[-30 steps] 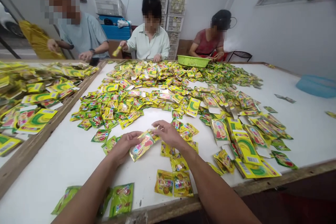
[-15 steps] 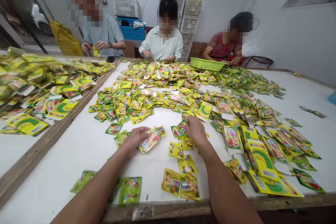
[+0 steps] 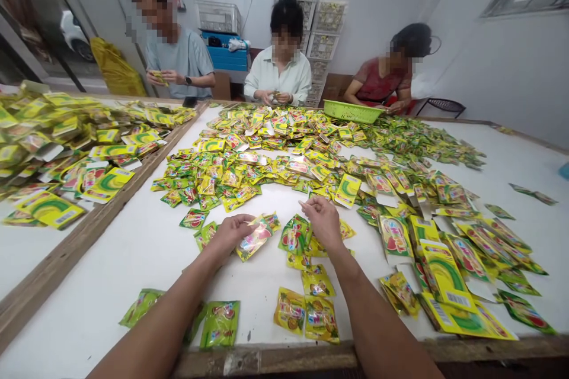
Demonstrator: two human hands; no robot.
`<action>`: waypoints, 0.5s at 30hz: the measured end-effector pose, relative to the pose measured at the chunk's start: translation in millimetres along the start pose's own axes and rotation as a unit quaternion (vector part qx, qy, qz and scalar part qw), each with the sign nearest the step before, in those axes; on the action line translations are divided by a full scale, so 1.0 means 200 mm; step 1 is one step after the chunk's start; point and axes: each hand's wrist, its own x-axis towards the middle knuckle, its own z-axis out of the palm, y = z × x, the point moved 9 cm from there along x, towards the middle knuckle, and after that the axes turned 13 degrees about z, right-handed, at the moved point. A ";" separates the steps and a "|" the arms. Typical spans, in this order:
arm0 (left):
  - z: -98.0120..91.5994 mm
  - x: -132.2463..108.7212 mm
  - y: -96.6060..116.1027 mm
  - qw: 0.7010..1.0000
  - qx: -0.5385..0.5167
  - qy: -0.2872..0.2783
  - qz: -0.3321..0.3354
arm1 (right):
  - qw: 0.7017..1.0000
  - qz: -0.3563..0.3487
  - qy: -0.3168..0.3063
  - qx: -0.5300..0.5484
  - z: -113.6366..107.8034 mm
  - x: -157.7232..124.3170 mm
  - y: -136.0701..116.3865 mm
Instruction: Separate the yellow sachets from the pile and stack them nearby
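Observation:
My left hand point(image 3: 233, 234) is closed on a small carton point(image 3: 254, 243) with a watermelon print, tilted above the white tabletop. A yellow sachet point(image 3: 272, 221) shows at the carton's upper end. My right hand point(image 3: 322, 219) has its fingers loosely bent and apart, with nothing visible in them. Just left of it and below its fingertips lies a green watermelon sachet point(image 3: 294, 234). Yellow pineapple sachets point(image 3: 317, 280) lie in a loose column below that hand. Nearer the front edge are two more yellow sachets point(image 3: 290, 311) and a green sachet point(image 3: 220, 324).
A heap of sachets and cartons point(image 3: 284, 160) spreads across the table ahead. Cartons point(image 3: 444, 266) lie at the right. Beyond a wooden strip point(image 3: 102, 207), more cartons point(image 3: 66, 148) are piled at left. Three people sit opposite, near a green basket point(image 3: 351, 111).
The green watermelon sachet by my right hand now lies lower and farther left, apart from the fingers. My left hand keeps its hold on the carton. The view has shifted slightly.

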 end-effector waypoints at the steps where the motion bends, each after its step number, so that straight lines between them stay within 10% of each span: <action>1: 0.00 0.00 0.00 1.000 0.003 0.002 0.000 | 1.000 -0.011 -0.004 -0.017 0.01 -0.01 -0.02; 15: -0.08 0.01 0.01 0.999 -0.003 0.051 -0.001 | 0.867 -0.053 -0.269 -0.416 0.36 -0.27 0.00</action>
